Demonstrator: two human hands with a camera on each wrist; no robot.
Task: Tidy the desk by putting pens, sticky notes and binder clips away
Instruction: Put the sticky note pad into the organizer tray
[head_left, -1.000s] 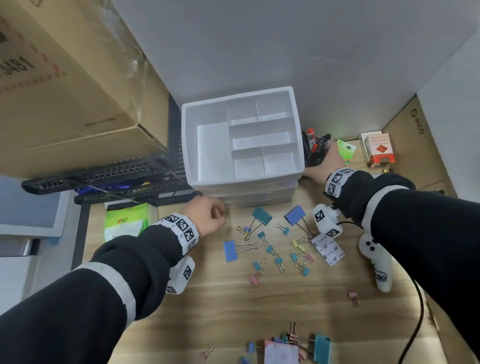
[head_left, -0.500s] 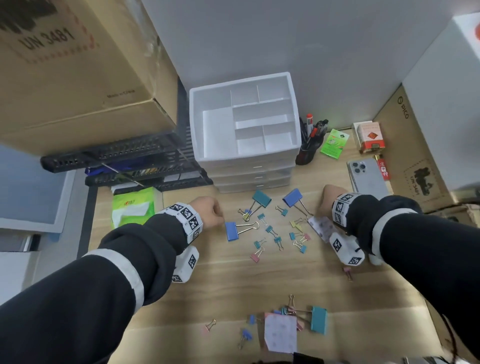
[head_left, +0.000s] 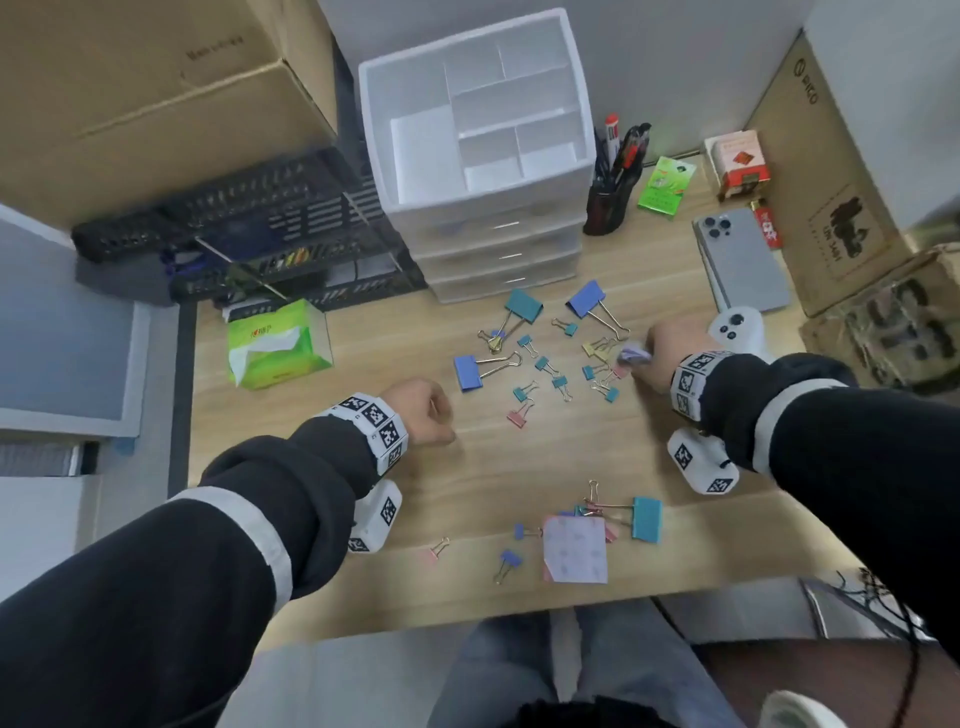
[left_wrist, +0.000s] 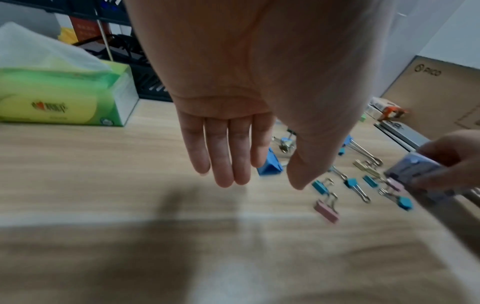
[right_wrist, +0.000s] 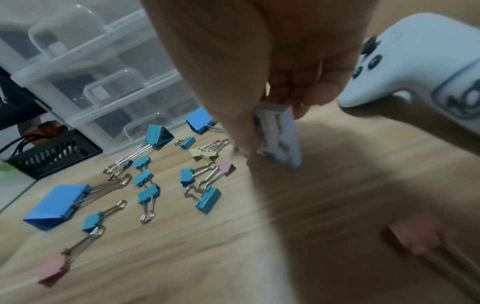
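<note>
My right hand pinches a pale blue patterned sticky-note pad between thumb and fingers, its lower edge touching the wooden desk just right of the clips. Several binder clips, blue, teal, pink and yellow, lie scattered before the white drawer organiser, whose top compartments hold nothing. My left hand hovers low over the desk left of the clips, fingers straight, holding nothing. A second sticky pad lies near the front edge among more clips. Pens stand in a dark cup beside the organiser.
A green tissue pack sits at the left, black racks behind it. A phone, a white controller and cardboard boxes crowd the right side. Bare desk lies between my hands.
My right hand came back from the pen cup to the desk right of the clips and took hold of the sticky pad. My left hand stayed near the clips.
</note>
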